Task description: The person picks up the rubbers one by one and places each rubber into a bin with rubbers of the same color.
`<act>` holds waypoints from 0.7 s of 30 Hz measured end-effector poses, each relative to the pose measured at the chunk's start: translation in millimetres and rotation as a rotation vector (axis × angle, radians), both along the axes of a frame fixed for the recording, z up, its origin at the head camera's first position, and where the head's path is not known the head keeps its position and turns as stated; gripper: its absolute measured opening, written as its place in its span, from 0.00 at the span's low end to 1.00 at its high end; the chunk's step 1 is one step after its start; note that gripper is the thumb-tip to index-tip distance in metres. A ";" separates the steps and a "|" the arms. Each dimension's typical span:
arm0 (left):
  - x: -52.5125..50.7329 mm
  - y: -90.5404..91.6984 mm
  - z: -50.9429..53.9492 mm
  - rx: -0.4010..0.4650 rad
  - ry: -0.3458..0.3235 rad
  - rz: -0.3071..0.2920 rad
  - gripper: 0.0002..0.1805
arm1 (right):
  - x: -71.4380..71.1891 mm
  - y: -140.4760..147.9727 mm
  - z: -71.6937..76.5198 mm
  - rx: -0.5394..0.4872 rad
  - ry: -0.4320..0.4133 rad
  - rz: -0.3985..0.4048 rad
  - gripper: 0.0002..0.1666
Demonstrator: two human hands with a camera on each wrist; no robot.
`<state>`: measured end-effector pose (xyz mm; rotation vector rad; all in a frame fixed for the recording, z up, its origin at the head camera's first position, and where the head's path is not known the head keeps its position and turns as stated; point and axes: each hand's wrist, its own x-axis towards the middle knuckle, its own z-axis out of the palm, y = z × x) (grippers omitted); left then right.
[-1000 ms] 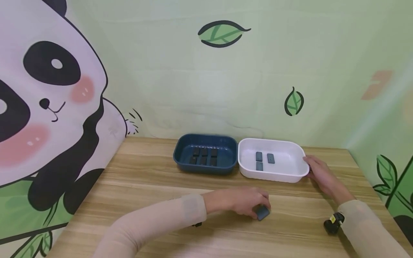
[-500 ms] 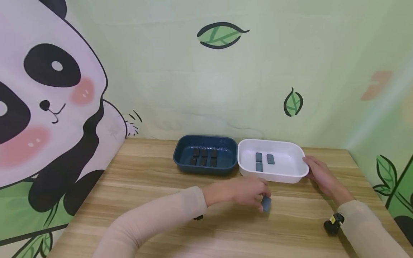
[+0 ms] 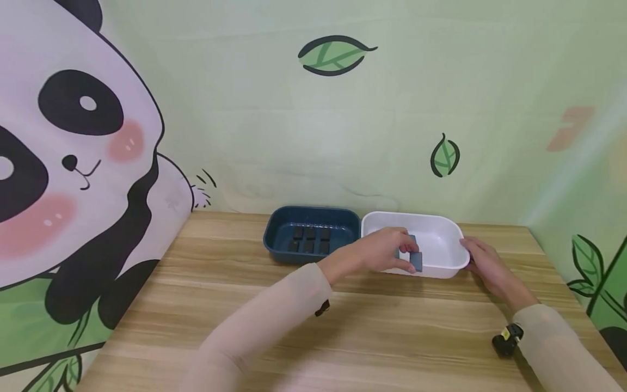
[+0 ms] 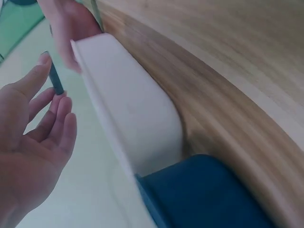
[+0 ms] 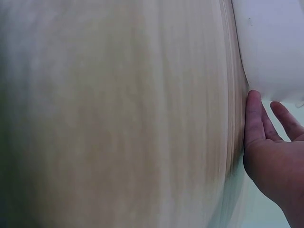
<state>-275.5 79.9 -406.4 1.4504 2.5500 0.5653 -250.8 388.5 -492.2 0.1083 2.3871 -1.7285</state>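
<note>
My left hand (image 3: 379, 251) pinches a small blue-grey rectangular tile (image 3: 416, 262) between thumb and fingertips, above the front side of a white plastic box (image 3: 443, 271). In the left wrist view that tile (image 4: 55, 78) is seen edge-on, above the box's rim. Inside the box, part of another blue-grey tile (image 3: 412, 238) shows behind my fingers; my hand hides others. My right hand (image 3: 486, 264) rests against the box's right end. Its fingers look fairly straight in the right wrist view, with one fingertip touching the white wall (image 5: 275, 61).
A dark blue box (image 3: 281, 253) stands directly left of the white one, holding several black tiles (image 3: 311, 239) in two rows. Both stand near the back of a wood-grain table (image 3: 382, 337). Behind rises a green backdrop (image 3: 245, 109) with a printed panda and leaves.
My left hand has carried the tile from over the table, forward and slightly right, to above the white box. The right hand and both boxes have stayed where they were.
</note>
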 end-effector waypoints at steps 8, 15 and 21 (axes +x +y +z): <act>-32.5 20.8 -27.1 0.059 0.010 0.172 0.26 | 1.1 0.2 0.4 0.008 -0.003 -0.011 0.47; -43.3 38.2 -44.5 0.030 -0.037 0.279 0.25 | 0.6 -4.4 2.7 -0.001 -0.003 -0.011 0.47; -49.0 46.9 -53.1 -0.023 -0.032 0.238 0.24 | 1.4 -2.9 2.3 0.002 -0.009 -0.026 0.45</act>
